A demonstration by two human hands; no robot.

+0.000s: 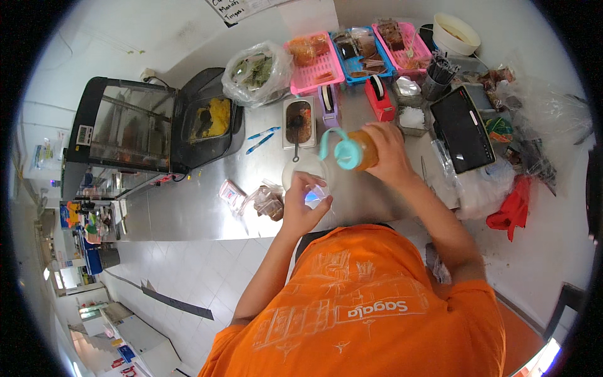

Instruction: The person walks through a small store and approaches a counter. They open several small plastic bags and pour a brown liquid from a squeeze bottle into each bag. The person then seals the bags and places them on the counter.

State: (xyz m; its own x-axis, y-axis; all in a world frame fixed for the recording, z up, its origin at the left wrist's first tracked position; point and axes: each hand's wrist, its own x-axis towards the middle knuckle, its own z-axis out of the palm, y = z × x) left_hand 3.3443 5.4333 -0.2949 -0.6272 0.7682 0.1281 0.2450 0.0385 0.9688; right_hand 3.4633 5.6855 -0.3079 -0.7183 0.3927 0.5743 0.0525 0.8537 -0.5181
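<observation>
My right hand [388, 153] is closed around a bottle of orange-brown contents [367, 150] with a turquoise cap, tilted so that the cap points left. Lower left of it, my left hand [304, 205] holds a small clear plastic bag [316, 194] between thumb and fingers. Beneath that hand is a pale round dish or lid [301, 165]. Just beyond stands a metal container of dark sauce [305, 123] with a ladle in it. Filled plastic packets [269, 202] lie left of my left hand.
Two blue pens [260, 143] lie on the steel counter [188, 217]. Behind are a purple tape dispenser [328, 106], a red tape dispenser [380, 101], pink and blue baskets [344, 75] and a bag of leaves [256, 73]. A tablet [464, 129] is at right, a glass-fronted cabinet [132, 127] at left.
</observation>
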